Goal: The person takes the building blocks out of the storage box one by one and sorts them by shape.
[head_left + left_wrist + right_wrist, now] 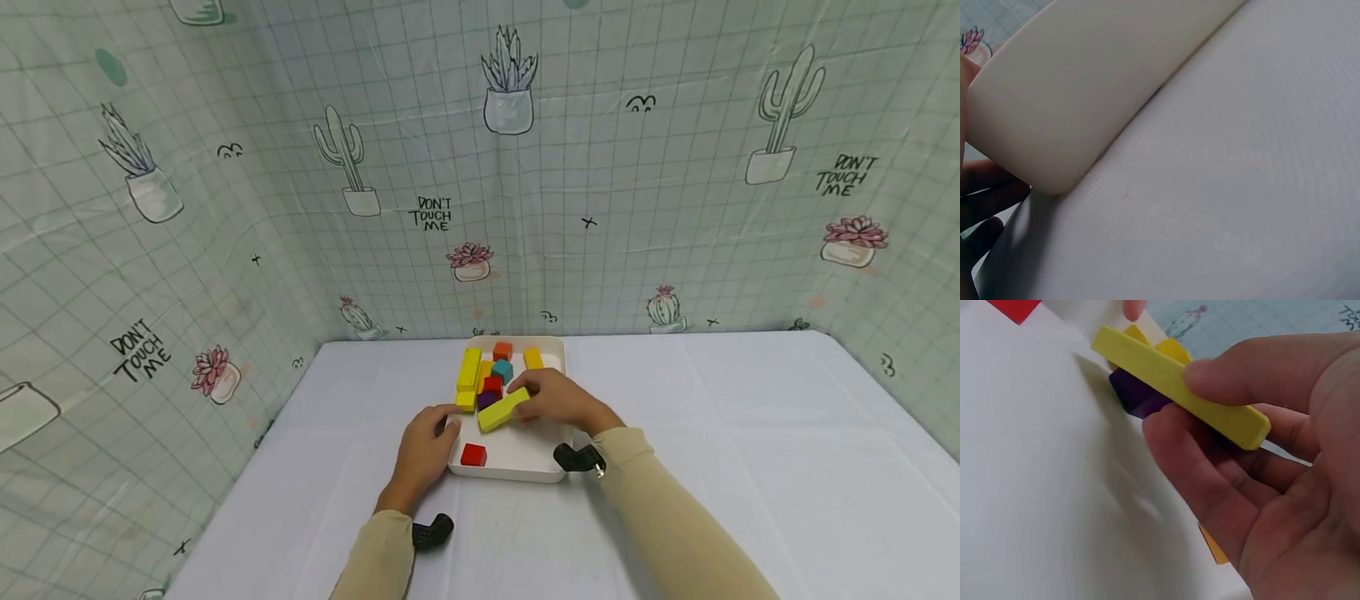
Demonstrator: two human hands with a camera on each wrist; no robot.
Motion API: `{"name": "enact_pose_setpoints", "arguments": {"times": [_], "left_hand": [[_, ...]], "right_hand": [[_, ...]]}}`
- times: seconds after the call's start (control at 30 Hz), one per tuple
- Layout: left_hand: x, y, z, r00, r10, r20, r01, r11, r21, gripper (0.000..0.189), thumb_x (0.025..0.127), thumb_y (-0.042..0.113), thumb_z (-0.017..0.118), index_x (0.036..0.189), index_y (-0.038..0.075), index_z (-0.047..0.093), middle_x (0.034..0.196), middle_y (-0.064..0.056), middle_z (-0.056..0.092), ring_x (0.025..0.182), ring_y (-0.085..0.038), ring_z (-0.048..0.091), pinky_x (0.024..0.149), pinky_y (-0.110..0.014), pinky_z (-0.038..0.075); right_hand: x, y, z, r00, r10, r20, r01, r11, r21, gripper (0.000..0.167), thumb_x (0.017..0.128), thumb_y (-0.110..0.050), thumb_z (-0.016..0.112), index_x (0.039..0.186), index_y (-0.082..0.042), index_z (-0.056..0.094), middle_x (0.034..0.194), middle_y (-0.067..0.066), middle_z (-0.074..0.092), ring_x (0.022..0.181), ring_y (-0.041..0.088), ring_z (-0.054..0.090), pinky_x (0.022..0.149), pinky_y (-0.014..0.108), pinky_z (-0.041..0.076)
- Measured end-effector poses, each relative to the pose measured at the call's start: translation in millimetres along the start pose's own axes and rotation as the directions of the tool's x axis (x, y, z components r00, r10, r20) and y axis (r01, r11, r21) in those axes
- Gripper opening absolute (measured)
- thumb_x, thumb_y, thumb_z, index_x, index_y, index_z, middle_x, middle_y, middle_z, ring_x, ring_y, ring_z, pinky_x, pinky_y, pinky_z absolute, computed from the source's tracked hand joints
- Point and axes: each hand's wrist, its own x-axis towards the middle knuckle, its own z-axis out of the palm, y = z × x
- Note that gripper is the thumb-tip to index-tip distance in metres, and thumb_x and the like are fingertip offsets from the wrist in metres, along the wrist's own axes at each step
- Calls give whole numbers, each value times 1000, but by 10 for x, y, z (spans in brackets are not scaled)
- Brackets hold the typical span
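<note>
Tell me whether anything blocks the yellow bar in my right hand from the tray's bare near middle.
Nothing visible stands between the yellow bar in your right hand and that bare part of the tray; the red cube sits off to its left.

My head view is looking forward and down from well back, catching tray (517, 457), left hand (423, 454), right hand (558, 398) and cloth (555, 183). Left wrist view is staring at the tray's outer wall, up close; right wrist view is peering tightly across my right hand, sharing my held bar (501, 412) with the head view.
</note>
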Motion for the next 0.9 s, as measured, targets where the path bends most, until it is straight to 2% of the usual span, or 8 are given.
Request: {"name": "enact_pose_setpoints", "arguments": {"times": [0.2, 0.43, 0.57, 0.7, 0.9], "left_hand": [[5, 20, 1, 1000, -22, 7, 22, 1000, -10, 25, 100, 23, 59, 122, 19, 71, 119, -1, 66, 119, -23, 58, 106, -48, 44], [5, 22, -26, 999, -32, 26, 33, 999, -23, 27, 99, 22, 59, 123, 18, 70, 122, -3, 65, 122, -26, 56, 107, -51, 43], [21, 2, -46, 1000, -23, -2, 23, 1000, -17, 26, 99, 21, 59, 122, 18, 71, 121, -4, 65, 121, -26, 56, 106, -51, 43], [35, -7, -55, 1000, -5, -6, 5, 1000, -25, 26, 99, 21, 60, 121, 17, 71, 120, -5, 66, 121, -27, 57, 106, -52, 43], [-1, -9, -9, 999, -13, 53, 14, 1000, -24, 31, 98, 23, 62, 128, 19, 68, 126, -6, 63, 124, -28, 55, 107, -53, 42]], "right_hand": [[-14, 44, -23, 998, -41, -47, 47, 991, 127, 40, 85, -17, 73, 123, -7, 69, 113, 7, 64, 98, 23, 60, 88, 35, 53], [0, 90, -19, 994, -76, -76, 97, 939, 330, 44, 90, -6, 68, 132, 3, 59, 111, 17, 59, 93, 27, 71, 86, 36, 58], [-10, 36, -27, 992, -95, -79, 118, 922, 370, 45, 91, -7, 67, 133, 5, 57, 112, 18, 61, 95, 28, 70, 89, 39, 57], [-67, 8, -69, 991, -61, -121, 105, 908, 406, 46, 92, -9, 68, 134, 6, 55, 113, 19, 62, 99, 32, 70, 91, 43, 56], [-217, 64, -139, 986, 3, -167, 74, 889, 453, 48, 92, -13, 71, 134, 3, 55, 115, 21, 63, 102, 43, 67, 88, 42, 57]]}}
